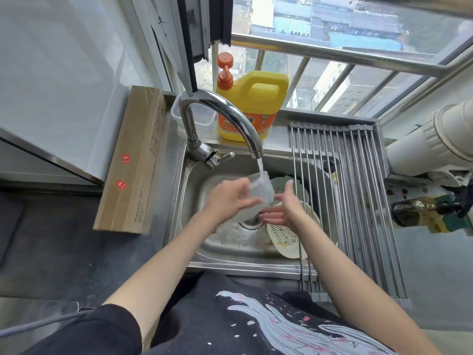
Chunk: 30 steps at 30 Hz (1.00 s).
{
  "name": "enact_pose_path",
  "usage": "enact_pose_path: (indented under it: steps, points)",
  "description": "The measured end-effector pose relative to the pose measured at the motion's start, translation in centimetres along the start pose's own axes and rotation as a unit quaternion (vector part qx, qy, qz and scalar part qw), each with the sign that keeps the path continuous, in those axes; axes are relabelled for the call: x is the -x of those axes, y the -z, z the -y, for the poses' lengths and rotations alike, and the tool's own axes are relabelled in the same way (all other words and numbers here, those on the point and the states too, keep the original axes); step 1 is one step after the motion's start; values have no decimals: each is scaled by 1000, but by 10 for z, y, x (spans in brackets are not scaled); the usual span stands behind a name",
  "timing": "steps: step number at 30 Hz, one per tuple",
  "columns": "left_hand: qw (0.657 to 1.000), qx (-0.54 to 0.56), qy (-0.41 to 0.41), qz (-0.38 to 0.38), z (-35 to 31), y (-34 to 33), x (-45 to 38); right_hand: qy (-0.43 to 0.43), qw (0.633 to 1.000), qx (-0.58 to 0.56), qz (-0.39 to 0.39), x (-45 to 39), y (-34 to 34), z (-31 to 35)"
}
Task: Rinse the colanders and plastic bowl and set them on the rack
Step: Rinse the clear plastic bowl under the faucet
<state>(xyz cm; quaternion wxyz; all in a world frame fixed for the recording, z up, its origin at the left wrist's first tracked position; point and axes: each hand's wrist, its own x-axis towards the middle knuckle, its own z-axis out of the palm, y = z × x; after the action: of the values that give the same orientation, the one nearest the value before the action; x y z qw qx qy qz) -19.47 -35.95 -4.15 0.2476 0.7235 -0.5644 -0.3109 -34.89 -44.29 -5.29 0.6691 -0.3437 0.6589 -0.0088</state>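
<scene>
Left hand [230, 198] grips the clear plastic bowl [258, 196] under the running faucet [222, 119]; right hand [284, 208], fingers spread, is just right of it, above the colanders [284, 237].

Home kitchen: steel sink [194, 254], tap [225, 108] (running), detergent jug [252, 106]
</scene>
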Motion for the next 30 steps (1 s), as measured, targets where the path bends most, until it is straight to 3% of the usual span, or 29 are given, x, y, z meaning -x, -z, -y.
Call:
enact_pose_path:
  steps: [2, 4, 5, 10, 13, 16, 19, 21, 23, 26, 28, 30]
  points:
    - [976, -149, -161, -11, 0, -12, 13, 2, 998, -49, 37, 5, 5, 6]
    - [924, -218, -311, -42, 8, -27, 29, 22, 998, 24, 51, 6, 7, 7]
    - [907, -240, -341, -62, 13, -30, 35, 36, 995, 73, 50, 7, 6, 7]
    - [858, -285, -401, -144, 46, -29, 50, 136, 961, 237, 33, 15, 1, 2]
    - [862, -293, -391, -137, 55, -28, 49, 221, 936, 273, -25, 11, -3, -6]
    - [905, -257, -308, -141, 68, -29, 42, 274, 900, 306, -147, 6, -4, -11]
    - [967, -162, -138, -141, 66, -25, 48, 291, 871, 335, -211, 8, 1, -12]
    - [988, -47, 5, -144, 57, -24, 50, 291, 861, 345, -235, 7, 4, -12]
    - [966, 126, 177, -139, 46, -22, 42, 298, 851, 355, -246, 8, 3, -11]
    - [853, 371, 364, -52, 37, -19, 24, 320, 837, 371, -244, 11, -3, -14]
    - [807, 434, 400, 14, 34, -20, 18, 330, 839, 368, -227, 15, -5, -18]
    - [798, 448, 401, 34, 34, -23, 16, 353, 832, 374, -209, 15, -4, -22]
